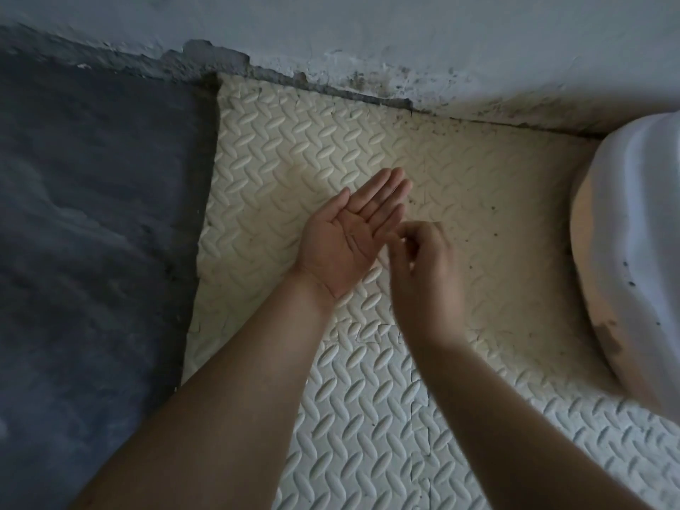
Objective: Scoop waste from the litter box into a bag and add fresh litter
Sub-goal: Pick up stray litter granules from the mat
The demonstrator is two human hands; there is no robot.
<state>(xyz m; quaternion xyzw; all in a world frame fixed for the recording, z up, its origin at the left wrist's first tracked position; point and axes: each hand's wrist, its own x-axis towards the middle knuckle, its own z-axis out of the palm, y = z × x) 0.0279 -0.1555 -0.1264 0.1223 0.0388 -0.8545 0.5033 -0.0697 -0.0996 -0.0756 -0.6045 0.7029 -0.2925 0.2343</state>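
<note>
Litter box (633, 252): I think it is the white tub at 3 o'clock, only partly in view and well apart from my hands. Close to me, my right hand (423, 266) has its fingers curled in, tips together, by the fingers of my left hand (347, 235). The left hand is flat and wide, palm up. I see nothing held. I think I am picking bits off my palm, so I should keep it flat and steady. Under my hands is the bumpy mat (368, 417). The wall (404, 38) is at 12 o'clock.
</note>
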